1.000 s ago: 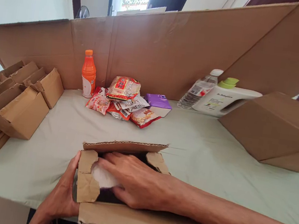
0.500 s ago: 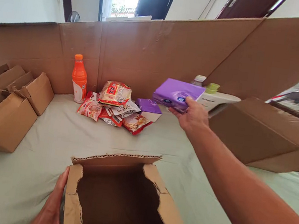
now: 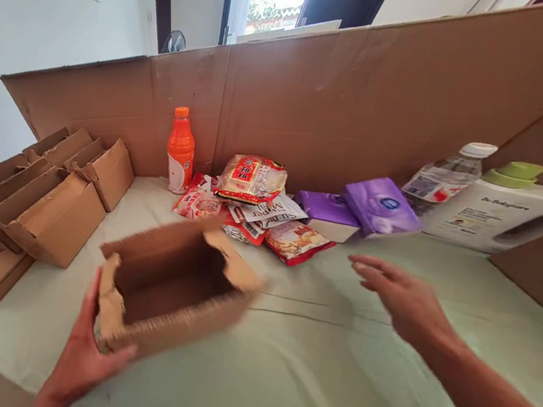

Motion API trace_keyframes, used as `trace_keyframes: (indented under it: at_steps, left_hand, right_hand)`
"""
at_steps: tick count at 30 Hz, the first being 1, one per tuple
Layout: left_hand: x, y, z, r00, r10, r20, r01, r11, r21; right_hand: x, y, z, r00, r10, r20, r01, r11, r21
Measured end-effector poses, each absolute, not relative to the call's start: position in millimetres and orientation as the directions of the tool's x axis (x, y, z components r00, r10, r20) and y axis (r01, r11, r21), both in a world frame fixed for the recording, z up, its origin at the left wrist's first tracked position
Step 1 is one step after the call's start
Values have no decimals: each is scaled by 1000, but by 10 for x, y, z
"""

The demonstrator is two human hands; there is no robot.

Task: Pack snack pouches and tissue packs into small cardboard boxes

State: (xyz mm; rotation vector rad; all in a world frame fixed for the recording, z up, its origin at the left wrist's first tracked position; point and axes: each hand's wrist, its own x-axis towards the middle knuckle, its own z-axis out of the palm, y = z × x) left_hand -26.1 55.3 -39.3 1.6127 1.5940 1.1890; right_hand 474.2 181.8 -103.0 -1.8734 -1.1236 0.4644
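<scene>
The left hand [image 3: 78,355] has its grip clamped on the near left corner of the small open brown cardboard box [image 3: 174,284], thumb up along the torn flap and fingers curled under the front wall. The box is blurred and tilted, its opening facing up and away from the person, its long axis running from the left grip up and right towards the snack pile. It looks empty inside.

The right hand [image 3: 402,296] hovers over the pale green cloth of the table [image 3: 318,372], its grip spread and holding nothing, fingers pointing left. The box lies to the left of this grip and a little nearer the person, well apart from it; the left hand is plainly the nearer one to the box.

Just beyond the right grip, up and slightly left, lies a purple plastic tissue pack [image 3: 381,205], leaning on a second flat purple pack [image 3: 325,208]. Left of those is a heap of red and white snack packets [image 3: 256,205], and an orange drink bottle [image 3: 180,150] stands further left. Beyond and right of the right grip are a clear water bottle [image 3: 444,177] and a white detergent jug with a green cap [image 3: 508,206]. Nothing lies between the right grip and the box. Left of the left grip sits a stack of folded brown cartons [image 3: 44,198]. A tall cardboard screen [image 3: 366,102] closes off the back.
</scene>
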Motion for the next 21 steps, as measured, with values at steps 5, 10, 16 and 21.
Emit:
trace_keyframes:
  at_steps: [5, 10, 16, 21]
  left_hand:
    - [-321, 1422, -381, -420, 819, 390, 621, -53, 782]
    - [-184, 2511, -436, -482, 746, 459, 681, -10, 732]
    - [-86, 3260, -502, -581, 690, 432, 698, 150, 700]
    - [204, 2912, -648, -445, 794, 414, 789, 130, 600]
  right_hand:
    - [4291, 1637, -1325, 300, 927, 224, 600, -1, -800]
    - [4188, 1645, -1524, 235, 921, 312, 677, 76, -732]
    - [4267, 1667, -1568, 120, 925, 360, 815, 115, -568]
    - [4145, 1653, -1360, 127, 928, 350, 827, 95, -554]
